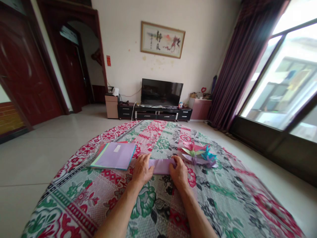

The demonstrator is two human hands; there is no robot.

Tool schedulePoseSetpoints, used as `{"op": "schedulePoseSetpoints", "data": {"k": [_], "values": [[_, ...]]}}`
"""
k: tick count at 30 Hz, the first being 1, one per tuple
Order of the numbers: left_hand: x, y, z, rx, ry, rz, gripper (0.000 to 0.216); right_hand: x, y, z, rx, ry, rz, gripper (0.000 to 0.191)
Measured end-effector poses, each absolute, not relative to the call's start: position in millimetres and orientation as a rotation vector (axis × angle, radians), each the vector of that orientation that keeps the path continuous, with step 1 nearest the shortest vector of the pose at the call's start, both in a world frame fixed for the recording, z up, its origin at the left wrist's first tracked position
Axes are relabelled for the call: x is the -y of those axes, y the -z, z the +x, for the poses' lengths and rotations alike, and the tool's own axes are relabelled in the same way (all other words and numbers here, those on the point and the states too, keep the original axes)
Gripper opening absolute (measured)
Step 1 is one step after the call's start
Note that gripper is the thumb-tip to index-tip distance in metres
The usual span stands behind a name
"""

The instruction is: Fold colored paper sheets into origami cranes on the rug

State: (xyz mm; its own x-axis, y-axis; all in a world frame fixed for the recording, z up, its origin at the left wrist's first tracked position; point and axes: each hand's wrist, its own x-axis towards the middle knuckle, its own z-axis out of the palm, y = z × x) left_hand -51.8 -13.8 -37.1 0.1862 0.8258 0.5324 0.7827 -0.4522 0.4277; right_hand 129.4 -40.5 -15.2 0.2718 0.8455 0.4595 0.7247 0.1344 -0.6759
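Note:
A folded strip of lilac paper (162, 165) lies on the round table covered by a floral cloth (210, 195). My left hand (142, 170) rests flat on the strip's left end, fingers stretched out. Pressing down on the strip's right end is my right hand (179, 172), fingers bent over the paper. Left of my hands lies a stack of coloured paper sheets (114, 155) with a lilac sheet on top. To the right sit several folded paper cranes (198, 153) in pink, green, blue and purple.
Beyond the table stand a television (161, 92) on a low dark cabinet (155, 113), a framed picture (162, 39) on the wall, dark wooden doors (24, 72) at left, and a large window with purple curtains (235, 66) at right. Pale tiled floor surrounds the table.

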Motion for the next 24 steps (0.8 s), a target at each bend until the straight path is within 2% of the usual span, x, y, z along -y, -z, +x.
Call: {"op": "schedulePoseSetpoints", "data": {"k": [7, 15, 24], "values": [[14, 30, -51, -1.535, -1.190, 2.198, 0.068, 44, 11, 129, 1.284, -0.541, -1.237, 0.031], [14, 10, -53, -1.463, -1.316, 1.573, 0.060, 42, 9, 129, 1.181, -0.586, -1.176, 0.035], [11, 13, -55, -1.269, -1.375, 1.448, 0.060, 40, 14, 136, 1.040, -0.779, -1.124, 0.046]]}}
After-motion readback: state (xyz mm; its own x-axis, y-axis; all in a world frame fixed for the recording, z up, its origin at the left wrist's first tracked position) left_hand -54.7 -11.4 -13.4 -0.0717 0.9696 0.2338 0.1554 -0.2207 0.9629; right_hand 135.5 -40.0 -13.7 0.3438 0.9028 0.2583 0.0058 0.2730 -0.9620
